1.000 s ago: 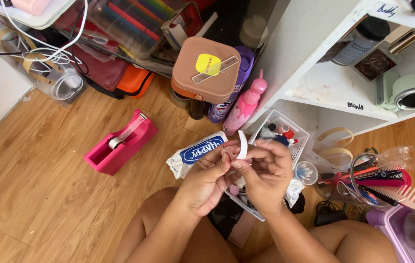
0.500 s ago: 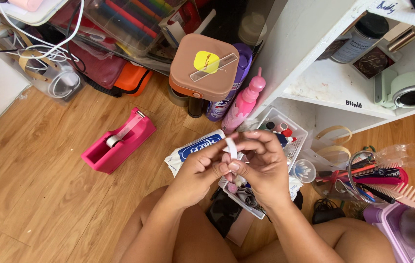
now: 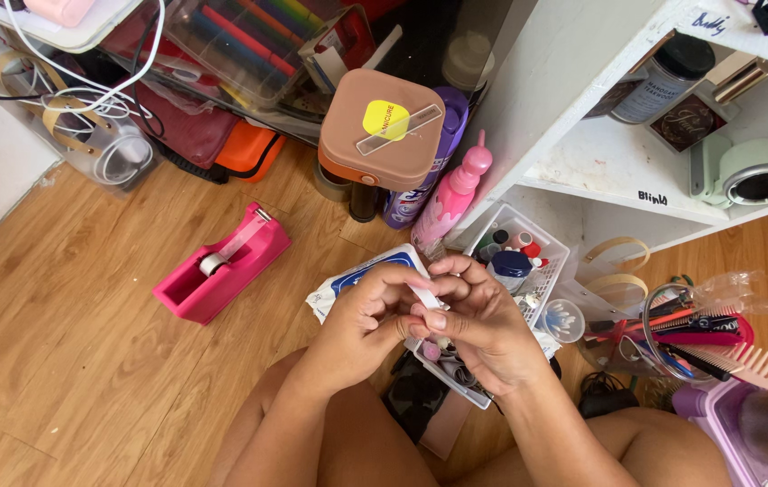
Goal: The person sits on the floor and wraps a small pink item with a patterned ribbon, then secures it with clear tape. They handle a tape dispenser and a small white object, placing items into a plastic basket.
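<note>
Head view: both hands' grips, left hand (image 3: 367, 317) and right hand (image 3: 483, 316), pinching white strip (image 3: 423, 295) (bare floor leftward).

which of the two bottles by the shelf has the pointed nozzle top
The pink bottle, leaning against the white shelf unit. The purple bottle beside it is half hidden under the brown square case.
</note>
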